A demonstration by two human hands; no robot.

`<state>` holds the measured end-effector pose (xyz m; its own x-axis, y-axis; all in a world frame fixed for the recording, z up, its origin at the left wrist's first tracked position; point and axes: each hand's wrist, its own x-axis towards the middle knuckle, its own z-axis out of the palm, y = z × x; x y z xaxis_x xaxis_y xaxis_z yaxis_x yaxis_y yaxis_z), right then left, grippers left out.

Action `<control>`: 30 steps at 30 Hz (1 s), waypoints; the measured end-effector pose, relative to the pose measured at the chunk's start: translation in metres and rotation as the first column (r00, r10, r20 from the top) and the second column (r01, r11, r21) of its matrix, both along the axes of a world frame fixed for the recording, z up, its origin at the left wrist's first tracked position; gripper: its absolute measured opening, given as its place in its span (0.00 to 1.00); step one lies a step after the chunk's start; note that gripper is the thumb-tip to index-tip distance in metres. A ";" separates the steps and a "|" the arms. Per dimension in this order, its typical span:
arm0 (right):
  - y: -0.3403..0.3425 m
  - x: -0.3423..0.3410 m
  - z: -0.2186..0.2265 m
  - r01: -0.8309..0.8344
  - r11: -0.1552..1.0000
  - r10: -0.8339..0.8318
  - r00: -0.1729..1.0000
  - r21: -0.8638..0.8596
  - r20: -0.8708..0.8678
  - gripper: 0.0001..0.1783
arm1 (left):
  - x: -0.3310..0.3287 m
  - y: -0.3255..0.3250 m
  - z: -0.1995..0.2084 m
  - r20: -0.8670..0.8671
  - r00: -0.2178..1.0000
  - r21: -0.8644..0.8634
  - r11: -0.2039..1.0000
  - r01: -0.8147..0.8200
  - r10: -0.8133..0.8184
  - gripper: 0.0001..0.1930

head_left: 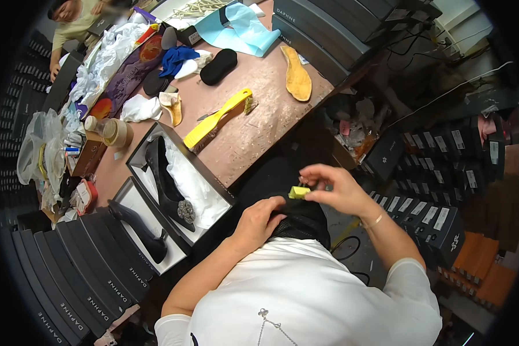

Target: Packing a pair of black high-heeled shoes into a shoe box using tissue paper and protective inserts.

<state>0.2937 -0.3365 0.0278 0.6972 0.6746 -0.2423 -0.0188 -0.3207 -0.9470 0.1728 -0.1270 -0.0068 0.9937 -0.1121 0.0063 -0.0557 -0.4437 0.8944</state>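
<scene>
Over my lap, my right hand [341, 191] pinches a small yellow-green block [299, 192] between thumb and fingers. To its left, my left hand [259, 222] is curled against black fabric [303, 222]; what its fingers close on, if anything, is hidden. Beyond my left hand, an open shoe box [216, 193] holds a black pump [170, 184] with a sparkling ornament on its toe, beside white tissue paper [184, 173]. A second black pump [138, 230] lies in the box lid [176, 260]. Neither hand touches the pumps.
A yellow-handled brush [219, 118] lies on the worn table [254, 147], near a tan insole [297, 75] and a black insole-shaped pad [219, 66]. A glue jar [116, 132] stands left. Stacked shoe boxes [81, 277] flank the table; a person [78, 26] is at the far left.
</scene>
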 end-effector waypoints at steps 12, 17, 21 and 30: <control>0.005 -0.071 0.019 0.146 0.972 -0.048 0.890 -0.183 0.454 0.14 | 0.005 -0.005 -0.005 0.037 0.996 0.033 0.996 0.078 -0.079 0.07; 0.014 -0.084 0.007 0.152 0.962 0.020 0.788 -0.225 0.616 0.20 | 0.004 -0.003 0.001 -0.021 0.998 -0.043 0.998 0.054 -0.055 0.06; 0.012 -0.075 0.018 -0.006 0.973 0.105 0.904 -0.233 0.414 0.34 | 0.003 0.006 0.002 -0.058 0.988 -0.029 0.990 0.141 -0.143 0.08; 0.096 0.108 -0.086 0.121 0.976 0.007 0.816 -0.182 0.578 0.25 | 0.021 -0.009 0.027 0.174 0.889 0.181 0.902 0.393 -0.423 0.26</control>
